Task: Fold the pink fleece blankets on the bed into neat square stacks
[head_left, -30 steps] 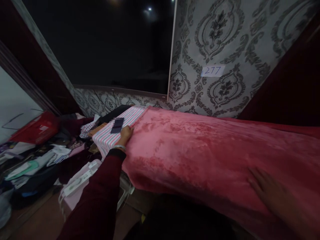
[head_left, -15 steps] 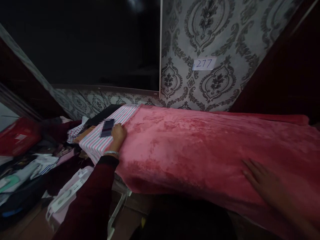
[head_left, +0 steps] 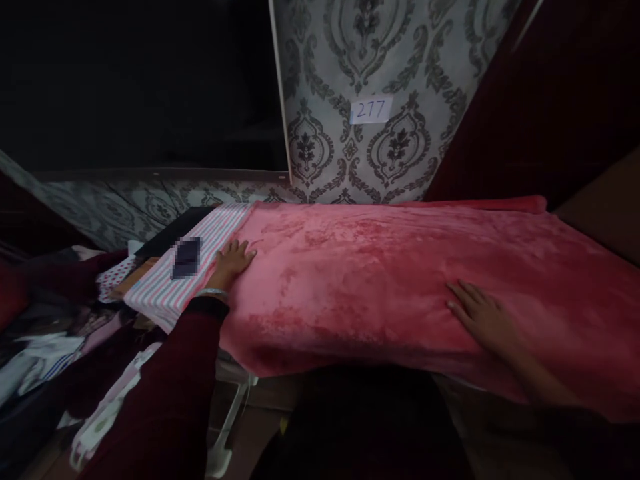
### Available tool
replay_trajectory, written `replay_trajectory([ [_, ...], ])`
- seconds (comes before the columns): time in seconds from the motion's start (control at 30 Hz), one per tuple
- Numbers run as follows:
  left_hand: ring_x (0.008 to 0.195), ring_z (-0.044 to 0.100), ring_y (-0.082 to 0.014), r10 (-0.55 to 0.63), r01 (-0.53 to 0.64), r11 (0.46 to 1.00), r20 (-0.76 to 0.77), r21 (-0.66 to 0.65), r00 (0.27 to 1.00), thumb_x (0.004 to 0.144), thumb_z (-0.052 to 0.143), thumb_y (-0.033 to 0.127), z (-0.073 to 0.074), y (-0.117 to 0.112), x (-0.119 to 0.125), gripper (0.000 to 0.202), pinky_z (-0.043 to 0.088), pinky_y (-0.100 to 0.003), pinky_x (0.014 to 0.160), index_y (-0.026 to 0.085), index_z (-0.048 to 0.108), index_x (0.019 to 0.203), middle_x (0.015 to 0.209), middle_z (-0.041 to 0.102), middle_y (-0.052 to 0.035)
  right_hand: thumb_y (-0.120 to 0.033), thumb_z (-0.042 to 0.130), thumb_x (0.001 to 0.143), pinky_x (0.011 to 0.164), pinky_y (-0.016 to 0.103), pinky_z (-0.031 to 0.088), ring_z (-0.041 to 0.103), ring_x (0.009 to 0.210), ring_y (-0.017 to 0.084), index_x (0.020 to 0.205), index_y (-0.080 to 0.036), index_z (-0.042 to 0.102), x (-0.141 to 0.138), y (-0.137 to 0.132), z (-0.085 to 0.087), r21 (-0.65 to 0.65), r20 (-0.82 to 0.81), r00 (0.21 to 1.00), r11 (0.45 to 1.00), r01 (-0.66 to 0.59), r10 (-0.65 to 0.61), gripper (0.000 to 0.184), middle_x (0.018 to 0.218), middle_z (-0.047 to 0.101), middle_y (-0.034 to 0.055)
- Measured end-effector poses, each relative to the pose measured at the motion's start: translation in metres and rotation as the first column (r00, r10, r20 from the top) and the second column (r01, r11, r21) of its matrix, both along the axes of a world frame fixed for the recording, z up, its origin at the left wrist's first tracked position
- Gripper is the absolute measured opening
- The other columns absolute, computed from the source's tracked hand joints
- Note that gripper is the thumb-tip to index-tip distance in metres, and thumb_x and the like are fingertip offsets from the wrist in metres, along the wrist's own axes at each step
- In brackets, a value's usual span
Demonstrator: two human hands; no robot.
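Observation:
A plush pink-red blanket is spread over a long table or board, its front edge hanging down. My left hand rests on the blanket's left end with fingers spread, a bracelet at the wrist. Farther right, my right hand lies flat on the blanket, fingers stretched out. Left of the blanket a striped cloth shows. On this cloth, close to my left hand, lies a dark flat thing like a phone, partly pixelated.
A big dark television hangs above the left side. Patterned wallpaper bears a paper marked 277. Piled clothes lie at the lower left, near a white power strip. A white metal leg stands below the blanket.
My left hand has moved off the striped cloth's edge onto the blanket, its fingers spreading out. My right hand still lies on the blanket. The view has shifted to the right.

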State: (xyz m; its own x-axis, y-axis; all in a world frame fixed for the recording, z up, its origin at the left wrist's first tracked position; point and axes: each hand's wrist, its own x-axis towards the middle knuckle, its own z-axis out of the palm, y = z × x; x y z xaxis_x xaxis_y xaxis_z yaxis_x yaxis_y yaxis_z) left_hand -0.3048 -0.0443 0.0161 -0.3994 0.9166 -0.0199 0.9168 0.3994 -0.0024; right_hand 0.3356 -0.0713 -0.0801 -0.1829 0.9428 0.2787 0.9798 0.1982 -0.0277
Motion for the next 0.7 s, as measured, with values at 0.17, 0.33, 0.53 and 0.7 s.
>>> replay_trajectory([
  [0.17,0.159,0.02,-0.0371,-0.185,0.19,0.975,-0.054,0.116,0.981,0.104,0.026,0.052,0.006,0.014,0.082,0.068,0.02,-0.068,0.123,0.014,0.037,0.159,0.169,0.028,-0.0218,-0.056,0.027,0.1,0.119,0.058,0.036,0.043,0.148,0.032,0.153,-0.024,0.05,-0.002,0.002,0.014,-0.096,-0.059,0.998,0.995,0.015,-0.021,0.067,0.161,0.047,0.0099],
  [0.33,0.16,0.016,-0.0334,-0.605,0.605,0.796,0.055,0.022,0.794,0.104,0.033,0.052,-0.004,0.029,0.181,0.066,0.016,-0.062,0.127,0.025,0.029,0.164,0.174,0.02,-0.0102,-0.051,0.026,0.104,0.114,0.059,0.042,0.046,0.145,0.033,0.153,-0.026,0.051,-0.014,0.019,0.034,-0.122,-0.129,0.991,0.992,0.013,-0.029,0.061,0.156,0.053,0.0117],
  [0.53,0.159,0.02,-0.0371,-0.56,0.559,0.824,-0.021,0.092,0.829,0.104,0.035,0.05,-0.022,0.031,0.215,0.064,0.018,-0.064,0.125,0.025,0.034,0.163,0.172,0.026,-0.0109,-0.054,0.028,0.105,0.118,0.063,0.033,0.033,0.153,0.034,0.16,-0.032,0.04,-0.045,0.022,0.029,-0.142,0.014,0.999,0.989,0.042,-0.04,0.061,0.168,0.035,0.0067],
  [0.7,0.158,0.022,-0.0351,-0.555,0.556,0.827,-0.037,0.079,0.831,0.104,0.034,0.05,-0.023,0.026,0.212,0.063,0.02,-0.062,0.126,0.026,0.035,0.162,0.172,0.028,-0.0088,-0.054,0.025,0.104,0.118,0.064,0.032,0.034,0.153,0.035,0.161,-0.033,0.04,-0.046,0.02,0.016,-0.12,0.017,0.999,0.992,0.032,-0.03,0.062,0.168,0.036,0.0066],
])
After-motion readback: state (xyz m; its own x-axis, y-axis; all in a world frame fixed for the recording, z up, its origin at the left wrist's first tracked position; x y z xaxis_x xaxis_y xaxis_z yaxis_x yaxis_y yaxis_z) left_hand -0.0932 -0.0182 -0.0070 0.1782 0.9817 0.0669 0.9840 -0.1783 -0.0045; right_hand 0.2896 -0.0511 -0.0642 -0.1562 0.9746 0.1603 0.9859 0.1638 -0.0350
